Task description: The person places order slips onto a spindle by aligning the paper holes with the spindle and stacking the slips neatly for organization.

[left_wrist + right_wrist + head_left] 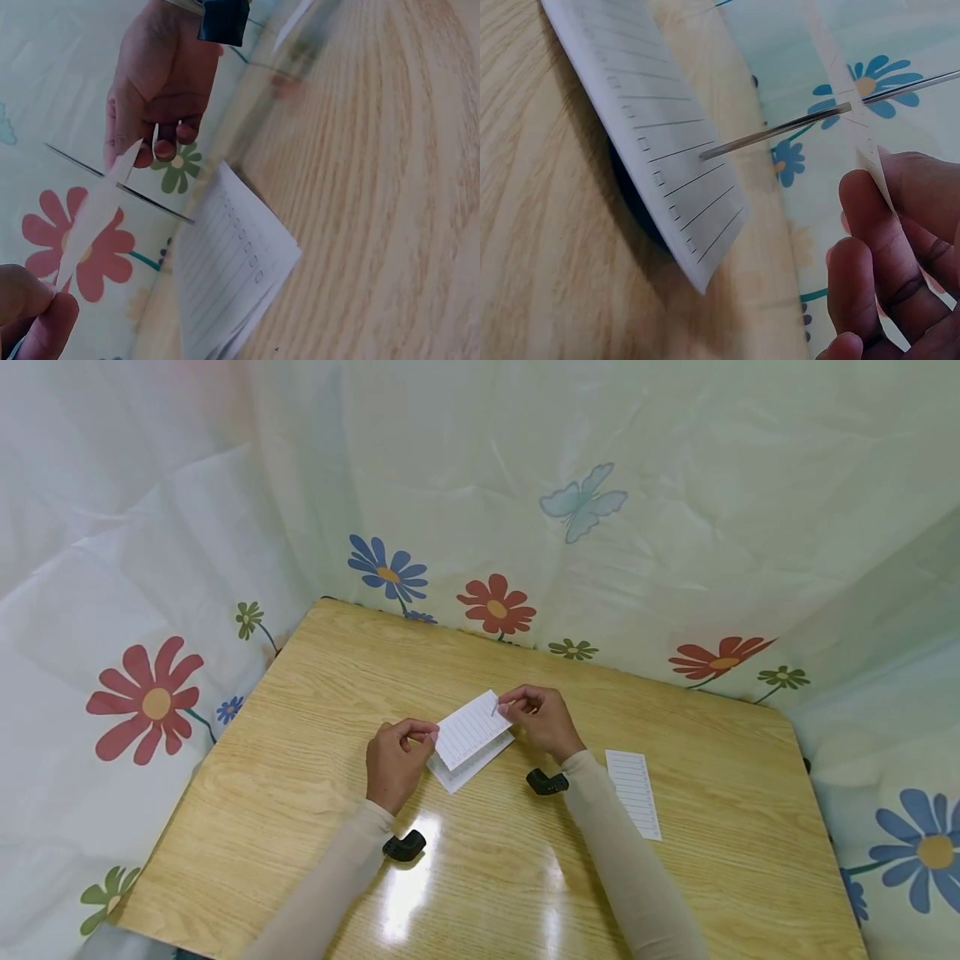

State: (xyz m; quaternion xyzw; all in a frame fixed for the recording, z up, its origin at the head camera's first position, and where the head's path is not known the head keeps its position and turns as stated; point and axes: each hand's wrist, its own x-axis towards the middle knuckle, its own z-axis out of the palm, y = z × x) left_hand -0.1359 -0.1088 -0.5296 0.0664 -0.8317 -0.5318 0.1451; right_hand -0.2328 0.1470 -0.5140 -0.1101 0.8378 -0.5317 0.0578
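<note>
A thin metal spike passes through a lined paper slip that both hands hold. My left hand pinches the slip's left edge between thumb and finger. My right hand pinches its right edge, near the spike's tip. Lower on the same spike sit more lined slips, printed with a column of small boxes; how many cannot be told. There is a gap between them and the held slip. Under the lower slips shows part of a dark blue rounded base, mostly hidden.
Another lined slip lies flat on the wooden table, beside my right forearm. Black wrist cameras hang at both wrists. A curtain with flowers and a butterfly surrounds the table's back and sides.
</note>
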